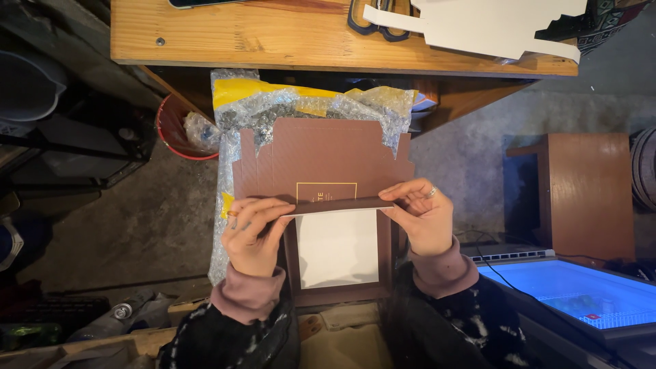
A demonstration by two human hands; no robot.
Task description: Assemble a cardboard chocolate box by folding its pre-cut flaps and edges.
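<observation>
Pinching brown box flap (pixel 321 167) btwn fingers (pixel 263 208) of both hands.

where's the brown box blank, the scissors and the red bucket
brown box blank (pixel 321 154), head view, on its flat upper panel
scissors (pixel 372 20), head view, on the dark handle loops
red bucket (pixel 171 130), head view, on its rim under the bench

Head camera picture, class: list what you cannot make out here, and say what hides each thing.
- Scissors on the wooden table: blades hidden under white die-cut card, handles cut by the top edge.
- Bubble wrap bag: its middle covered by the brown cardboard box blank.
- Left hand and right hand: fingertips tucked behind the folded flap.
- Red bucket: mostly behind the table leg.
- Dark clutter at left: too dim.
</observation>
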